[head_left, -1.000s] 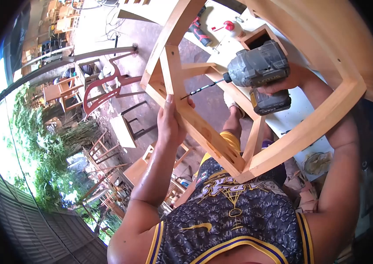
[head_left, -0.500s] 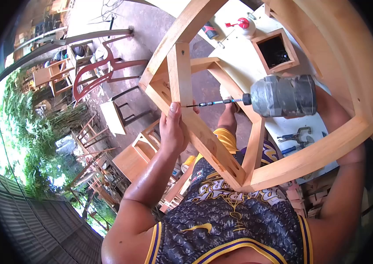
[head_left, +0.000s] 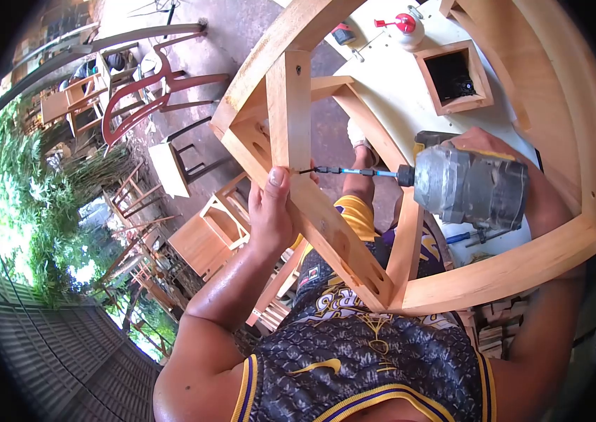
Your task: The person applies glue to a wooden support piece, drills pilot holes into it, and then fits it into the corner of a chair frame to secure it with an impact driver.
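Note:
My left hand [head_left: 271,211] grips the wooden frame [head_left: 336,235] where a slat meets the rail, its thumb on the near face and fingertips showing on the far side. My right hand [head_left: 495,151] is wrapped round the grey power drill [head_left: 470,184], partly hidden behind the drill body. From the chuck a long thin bit [head_left: 361,171] points left, its tip at the joint beside my left thumb. An upright slat [head_left: 289,112] rises from that joint.
Beyond the frame, a white table [head_left: 375,77] holds a square wooden box [head_left: 454,77] with dark small items inside, a white bottle [head_left: 407,34] with red cap, and a blue-handled tool [head_left: 461,238]. Red plastic chair [head_left: 139,105] and wooden furniture stand at left.
The drill has shifted slightly right and down and turned, with more of my right hand showing above it. The view has moved a little; my left hand keeps its grip.

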`<state>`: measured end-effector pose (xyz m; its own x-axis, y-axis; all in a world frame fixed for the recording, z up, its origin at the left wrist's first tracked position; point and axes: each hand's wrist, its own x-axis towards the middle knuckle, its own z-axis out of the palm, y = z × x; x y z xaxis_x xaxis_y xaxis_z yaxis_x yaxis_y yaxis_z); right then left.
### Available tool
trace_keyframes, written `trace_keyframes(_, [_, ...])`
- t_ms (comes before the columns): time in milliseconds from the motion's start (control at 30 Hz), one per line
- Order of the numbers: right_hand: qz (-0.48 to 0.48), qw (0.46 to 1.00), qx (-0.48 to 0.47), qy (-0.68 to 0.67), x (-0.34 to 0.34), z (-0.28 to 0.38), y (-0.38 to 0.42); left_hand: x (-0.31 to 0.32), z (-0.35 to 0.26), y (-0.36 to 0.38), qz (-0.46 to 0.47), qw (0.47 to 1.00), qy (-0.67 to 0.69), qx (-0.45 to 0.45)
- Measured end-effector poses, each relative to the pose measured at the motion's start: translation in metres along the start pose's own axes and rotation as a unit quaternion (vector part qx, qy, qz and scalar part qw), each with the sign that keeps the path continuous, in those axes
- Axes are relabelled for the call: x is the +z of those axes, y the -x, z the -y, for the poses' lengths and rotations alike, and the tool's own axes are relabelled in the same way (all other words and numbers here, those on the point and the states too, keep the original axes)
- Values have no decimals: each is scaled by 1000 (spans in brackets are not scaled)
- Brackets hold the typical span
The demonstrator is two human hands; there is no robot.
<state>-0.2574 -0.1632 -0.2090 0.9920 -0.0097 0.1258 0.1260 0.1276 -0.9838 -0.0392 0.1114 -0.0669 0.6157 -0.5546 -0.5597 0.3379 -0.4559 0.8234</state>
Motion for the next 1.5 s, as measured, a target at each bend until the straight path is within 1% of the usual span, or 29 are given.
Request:
trace_keyframes(33, [0,1000,5,-3,10,17,0,4,-7,11,1,1000,7,4])
trace_keyframes(67, [-1,1000,7,-5,17,21,-3,4,-8,12,2,1000,12,9])
trace_keyframes(200, [0,1000,10,-7,19,22,-3,5,-10,13,2,1000,18,-6])
trace_keyframes(300, [2,1000,13,-11,31,30,-3,6,-11,14,2,1000,-9,18])
trace_keyframes(367, [3,1000,14,-18,34,33,-6,5,-9,16,-2,1000,13,5])
trace_keyframes(500, [2,999,17,-27,33,33,4,4,-9,16,1,1000,16,-1])
trace_keyframes(567, [2,999,18,-32,33,34,9,5,-11,16,1,999,40,3])
trace_keyframes(800, [1,999,20,-46,39,41,13,8,-12,15,1,1000,20,7])
trace_keyframes(867, [1,998,22,-51,45,47,12,6,-11,14,17,1000,12,19])
trace_keyframes(1000, [-6,998,26,-59,45,49,21,7,-12,15,17,999,25,11])
trace_keyframes(1067, [-11,998,26,-61,46,47,25,5,-10,15,11,1000,-10,-3])
trace_keyframes(1200, [-16,998,25,-62,45,46,32,3,-10,15,18,1000,-16,-3])
trace_keyframes(1267, [-19,998,24,-63,46,46,36,3,-11,15,11,999,41,-17])
trace_keyframes(1367, [-22,998,21,-58,45,48,38,3,-8,14,15,999,38,2])
trace_keyframes(1500, [-22,999,16,-44,64,58,20,7,-9,13,0,999,40,16])
